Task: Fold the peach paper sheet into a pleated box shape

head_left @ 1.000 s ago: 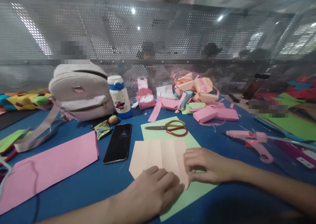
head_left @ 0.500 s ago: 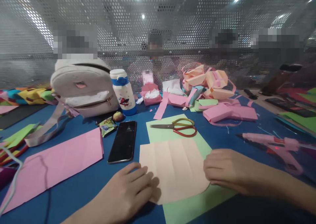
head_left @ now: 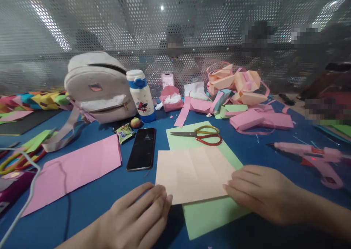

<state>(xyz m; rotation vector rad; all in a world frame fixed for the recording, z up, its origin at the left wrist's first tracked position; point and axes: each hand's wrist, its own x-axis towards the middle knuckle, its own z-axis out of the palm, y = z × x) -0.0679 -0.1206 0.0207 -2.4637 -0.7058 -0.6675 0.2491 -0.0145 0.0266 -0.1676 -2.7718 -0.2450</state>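
Note:
A peach sheet of paper [head_left: 193,174] with faint parallel creases lies partly over a light green sheet [head_left: 216,218]. My left hand [head_left: 142,214] closes on the near left corner of the peach sheet, thumb and fingers together at its edge. At the opposite side, my right hand [head_left: 260,190] pinches the near right corner with bent fingers. The near edge of the peach sheet runs straight between the two hands. Beyond it, scissors [head_left: 196,134] with red and yellow handles rest on the green sheet. A black phone [head_left: 142,149] is beside the peach sheet's left edge.
Folded pink paper [head_left: 79,172] lies at left, near a white cable [head_left: 35,185]. A pink glue gun [head_left: 315,155] lies at right. Behind stand a pale backpack [head_left: 101,82], a bottle [head_left: 141,99] and paper pieces [head_left: 246,84]. A snack packet [head_left: 125,133] sits by the phone.
The near edge of the peach sheet has moved away from me and now looks straighter. Both hands stay at its near corners. The view has shifted slightly.

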